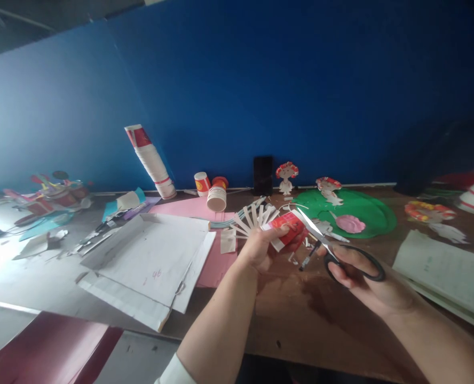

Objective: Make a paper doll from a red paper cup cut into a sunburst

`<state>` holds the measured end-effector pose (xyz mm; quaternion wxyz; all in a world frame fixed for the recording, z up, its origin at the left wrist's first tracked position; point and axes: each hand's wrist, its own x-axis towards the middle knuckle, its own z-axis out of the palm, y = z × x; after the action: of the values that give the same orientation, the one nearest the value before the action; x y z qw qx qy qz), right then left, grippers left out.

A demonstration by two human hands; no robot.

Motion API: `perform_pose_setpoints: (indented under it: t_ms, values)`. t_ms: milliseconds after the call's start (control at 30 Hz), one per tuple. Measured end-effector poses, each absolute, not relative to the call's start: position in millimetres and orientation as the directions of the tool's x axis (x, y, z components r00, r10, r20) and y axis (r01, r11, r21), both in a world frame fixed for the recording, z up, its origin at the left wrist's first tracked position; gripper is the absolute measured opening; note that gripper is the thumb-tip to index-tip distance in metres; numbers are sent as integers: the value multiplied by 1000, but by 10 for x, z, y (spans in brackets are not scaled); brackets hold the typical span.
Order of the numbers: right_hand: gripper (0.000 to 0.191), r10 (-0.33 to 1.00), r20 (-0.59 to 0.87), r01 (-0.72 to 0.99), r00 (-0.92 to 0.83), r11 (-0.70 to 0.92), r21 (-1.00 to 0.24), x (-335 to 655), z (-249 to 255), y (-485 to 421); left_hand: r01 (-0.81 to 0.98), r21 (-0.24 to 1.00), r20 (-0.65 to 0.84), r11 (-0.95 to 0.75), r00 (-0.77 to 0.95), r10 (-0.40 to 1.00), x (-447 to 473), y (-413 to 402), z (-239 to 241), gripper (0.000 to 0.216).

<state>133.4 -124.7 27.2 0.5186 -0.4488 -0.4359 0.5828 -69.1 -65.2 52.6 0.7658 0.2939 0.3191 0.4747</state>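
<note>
My left hand (259, 246) is closed around a red paper cup (289, 228) whose wall is cut into white strips (253, 216) that fan out to the left. My right hand (363, 280) grips black-handled scissors (333, 250). The blades are open and point up and left, with the tips against the cup's cut edge. Both hands hover above the brown table (297, 309), a little right of the middle.
White sheets (152, 261) lie over pink paper (216, 264) on the left. A leaning stack of paper cups (151, 160) and two loose cups (213, 192) stand at the back. A green disc (353, 210) with paper figures and a black phone (263, 175) sit behind; papers (445, 272) lie right.
</note>
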Motion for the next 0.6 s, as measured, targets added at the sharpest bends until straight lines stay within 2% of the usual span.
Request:
perform_pose_setpoints:
  t_ms: [400,600]
  values:
    - [38,996,-83,-113,-21,-85,-990,1284,393,-1298,-565,696,-213,444,427,879,-675,-644,515,25]
    - [45,996,-84,-25,7,-83,-996,1216,405,-1285,-550,737,-241,394,332,912,-674,-634,500,27]
